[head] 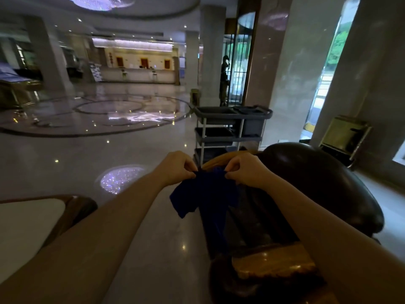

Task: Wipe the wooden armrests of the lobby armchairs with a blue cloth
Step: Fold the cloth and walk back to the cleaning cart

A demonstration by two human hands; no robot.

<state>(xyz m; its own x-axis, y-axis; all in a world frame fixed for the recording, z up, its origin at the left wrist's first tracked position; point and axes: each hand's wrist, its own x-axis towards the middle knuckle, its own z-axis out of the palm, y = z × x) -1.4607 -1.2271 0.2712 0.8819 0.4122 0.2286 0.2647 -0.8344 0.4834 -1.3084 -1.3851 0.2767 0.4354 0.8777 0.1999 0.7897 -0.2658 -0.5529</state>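
Observation:
A dark blue cloth point(206, 194) hangs in front of me, pinched at its top edge by both hands. My left hand point(177, 166) grips the cloth's left corner and my right hand point(245, 170) grips its right corner, so the rest droops down. Below and behind the cloth stands a dark brown armchair point(324, 181) with a glossy rounded back. Its near wooden armrest point(274, 264) shines amber at the bottom of the view, under my right forearm. The far armrest point(219, 160) shows as an orange-brown curve just beyond my hands.
A grey three-shelf cleaning cart point(232, 128) stands right behind the armchair. A second seat with a pale cushion point(28, 224) sits at the lower left. Polished marble floor point(98, 154) stretches to the left; pillars and a revolving door point(238, 62) rise beyond the cart.

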